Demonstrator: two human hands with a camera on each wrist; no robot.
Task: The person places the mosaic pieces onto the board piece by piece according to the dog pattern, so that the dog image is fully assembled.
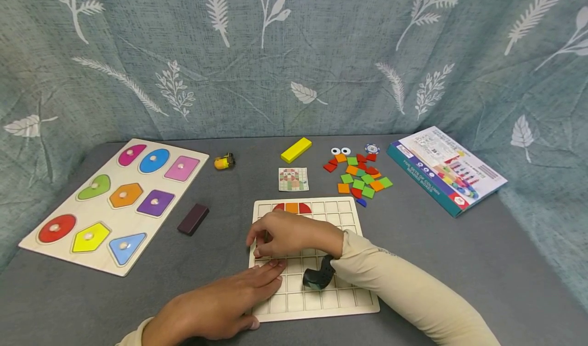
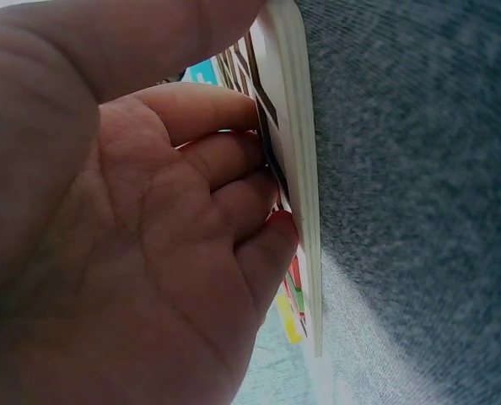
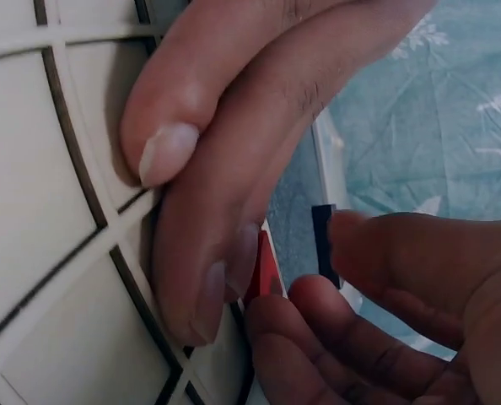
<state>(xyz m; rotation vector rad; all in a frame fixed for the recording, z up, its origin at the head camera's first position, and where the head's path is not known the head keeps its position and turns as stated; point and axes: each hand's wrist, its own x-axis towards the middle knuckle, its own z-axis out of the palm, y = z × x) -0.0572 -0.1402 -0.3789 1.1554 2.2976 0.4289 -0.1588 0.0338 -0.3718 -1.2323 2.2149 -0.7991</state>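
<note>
A white wooden grid board [image 1: 321, 295] lies in front of me on the grey table. Red and orange tiles [image 1: 291, 208] sit in its top row. My right hand [image 1: 263, 245] is curled over the board's left side. In the right wrist view its fingertips [image 3: 208, 295] pinch a small red tile [image 3: 263, 270] against the board [image 3: 40, 211]. My left hand [image 1: 257, 282] lies flat on the board's lower left part with straight fingers, just below the right hand. In the left wrist view its fingers [image 2: 225, 160] press on the board's edge [image 2: 305, 169].
A shape puzzle board [image 1: 115, 203] lies at the left, with a dark block [image 1: 193, 218] beside it. Behind the grid lie a pattern card [image 1: 293, 179], a yellow block [image 1: 296, 149], a small yellow toy [image 1: 223, 161], several loose coloured tiles [image 1: 360, 175] and a box [image 1: 445, 170].
</note>
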